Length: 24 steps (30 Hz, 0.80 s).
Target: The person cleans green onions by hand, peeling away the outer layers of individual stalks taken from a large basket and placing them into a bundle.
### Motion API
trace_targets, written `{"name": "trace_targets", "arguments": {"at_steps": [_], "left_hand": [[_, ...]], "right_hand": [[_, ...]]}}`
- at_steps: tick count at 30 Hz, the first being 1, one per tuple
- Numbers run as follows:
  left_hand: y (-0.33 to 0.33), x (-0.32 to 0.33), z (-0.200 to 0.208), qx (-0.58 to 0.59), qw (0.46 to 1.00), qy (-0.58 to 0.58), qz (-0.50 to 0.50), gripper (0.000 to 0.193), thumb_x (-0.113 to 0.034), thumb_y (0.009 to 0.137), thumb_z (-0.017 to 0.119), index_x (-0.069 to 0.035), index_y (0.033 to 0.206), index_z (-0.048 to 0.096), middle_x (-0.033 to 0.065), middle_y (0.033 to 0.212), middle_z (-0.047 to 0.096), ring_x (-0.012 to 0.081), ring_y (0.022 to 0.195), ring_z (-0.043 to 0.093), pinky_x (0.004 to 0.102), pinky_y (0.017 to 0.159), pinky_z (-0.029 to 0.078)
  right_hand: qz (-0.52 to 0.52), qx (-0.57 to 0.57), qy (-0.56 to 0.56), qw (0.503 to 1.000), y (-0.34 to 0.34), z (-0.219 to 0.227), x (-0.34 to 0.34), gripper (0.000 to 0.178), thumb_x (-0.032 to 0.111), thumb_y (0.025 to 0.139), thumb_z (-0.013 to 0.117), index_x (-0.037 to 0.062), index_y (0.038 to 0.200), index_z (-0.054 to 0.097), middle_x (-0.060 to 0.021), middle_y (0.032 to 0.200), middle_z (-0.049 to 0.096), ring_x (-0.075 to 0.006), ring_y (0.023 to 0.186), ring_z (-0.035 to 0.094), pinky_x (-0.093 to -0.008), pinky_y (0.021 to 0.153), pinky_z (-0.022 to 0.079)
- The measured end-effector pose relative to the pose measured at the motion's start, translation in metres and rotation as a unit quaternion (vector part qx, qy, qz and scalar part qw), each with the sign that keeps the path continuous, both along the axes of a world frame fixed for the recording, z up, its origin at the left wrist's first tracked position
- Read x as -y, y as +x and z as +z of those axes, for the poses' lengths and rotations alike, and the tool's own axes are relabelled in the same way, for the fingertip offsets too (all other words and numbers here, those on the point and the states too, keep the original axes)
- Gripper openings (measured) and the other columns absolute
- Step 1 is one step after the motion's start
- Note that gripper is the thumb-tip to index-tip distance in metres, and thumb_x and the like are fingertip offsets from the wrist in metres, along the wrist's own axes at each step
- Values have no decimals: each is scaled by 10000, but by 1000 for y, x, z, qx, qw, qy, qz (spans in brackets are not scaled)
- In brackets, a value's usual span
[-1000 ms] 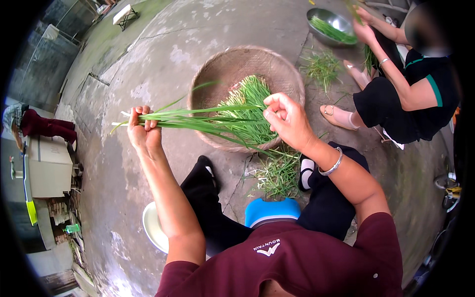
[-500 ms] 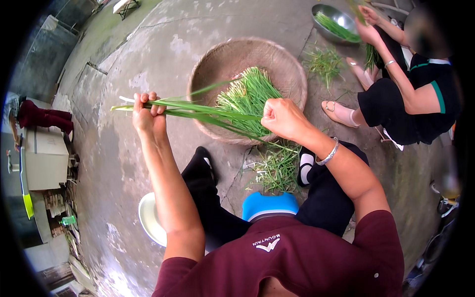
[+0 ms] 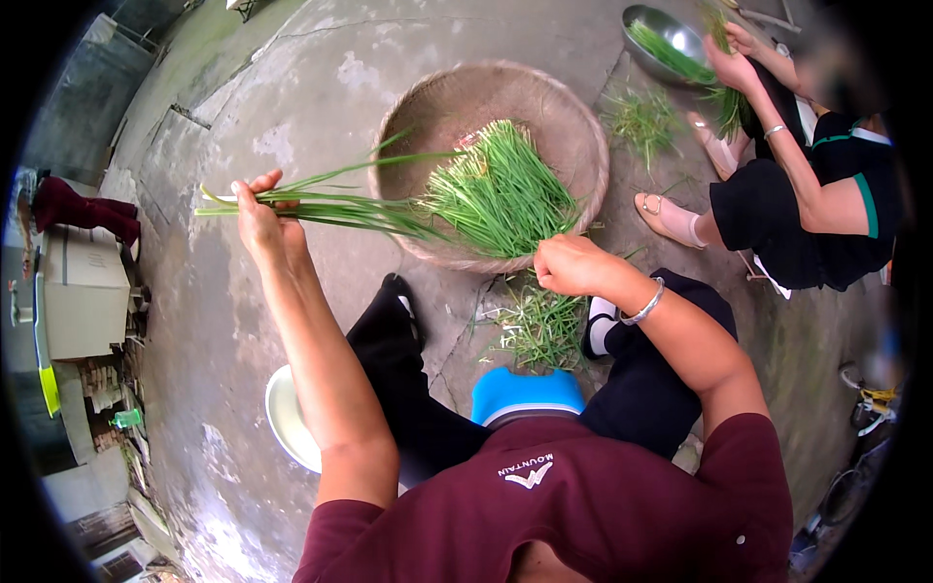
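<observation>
My left hand [image 3: 264, 219], out to the left of the basket, is closed round a small bunch of long green chives [image 3: 335, 210]. Their pale ends stick out to the left, and the leaves reach right over the basket rim. My right hand [image 3: 566, 264] makes a fist at the near right rim of the round woven basket [image 3: 413, 112]. Whatever its fingers may hold is hidden, and the bunch does not reach it. A thick heap of chives [image 3: 501, 194] lies in the basket, pale ends toward the far left.
Loose trimmings [image 3: 544, 325] lie on the concrete between my feet, near a blue stool [image 3: 525, 391]. A white basin [image 3: 292, 423] stands by my left leg. At the right, another person [image 3: 816, 185] holds chives beside a metal bowl [image 3: 690, 39] and a second scrap pile [image 3: 641, 126].
My right hand has moved slightly right and nearer to me, away from the leaf tips. My left hand, with the chives, has shifted left.
</observation>
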State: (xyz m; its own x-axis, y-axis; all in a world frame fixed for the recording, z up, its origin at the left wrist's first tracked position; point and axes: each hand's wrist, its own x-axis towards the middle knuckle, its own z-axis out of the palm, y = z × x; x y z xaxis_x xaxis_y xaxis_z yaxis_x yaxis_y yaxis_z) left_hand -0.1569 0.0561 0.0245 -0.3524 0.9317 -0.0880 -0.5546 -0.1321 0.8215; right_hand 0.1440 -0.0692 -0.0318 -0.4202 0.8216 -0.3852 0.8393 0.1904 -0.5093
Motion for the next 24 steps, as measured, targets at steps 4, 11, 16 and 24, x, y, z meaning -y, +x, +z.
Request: {"name": "trace_targets", "arguments": {"at_steps": [4,11,16,24], "left_hand": [[-1,-3,-2,-76,996,-26,31,326,-250,869,334,31,856,500,139,887,546,149,648,462,272,580,410],[18,6,3,-121,992,-8,-37,305,-203,850,372,44,796,543,144,771,579,195,652,544,283,650,445],[23,12,9,-134,990,-48,-26,308,-230,853,372,32,822,530,86,664,554,129,510,480,256,537,423],[28,19,18,-159,984,-79,-34,305,-228,857,373,30,787,522,-36,491,299,64,437,282,219,438,300]], "right_hand": [[-6,-2,-22,1000,4,-26,-2,82,90,594,549,37,653,568,-120,658,571,-263,659,559,-350,575,432],[-127,-88,-88,984,15,-99,-15,147,112,680,518,-6,749,574,-121,602,569,-215,564,577,-315,562,443],[-271,-197,-160,929,-8,-163,-49,128,80,692,497,1,746,582,-71,577,569,-139,491,564,-258,481,437],[-283,-82,-37,955,-56,-259,-98,305,115,692,503,-5,971,527,-181,994,526,-290,925,506,-331,789,400]]}}
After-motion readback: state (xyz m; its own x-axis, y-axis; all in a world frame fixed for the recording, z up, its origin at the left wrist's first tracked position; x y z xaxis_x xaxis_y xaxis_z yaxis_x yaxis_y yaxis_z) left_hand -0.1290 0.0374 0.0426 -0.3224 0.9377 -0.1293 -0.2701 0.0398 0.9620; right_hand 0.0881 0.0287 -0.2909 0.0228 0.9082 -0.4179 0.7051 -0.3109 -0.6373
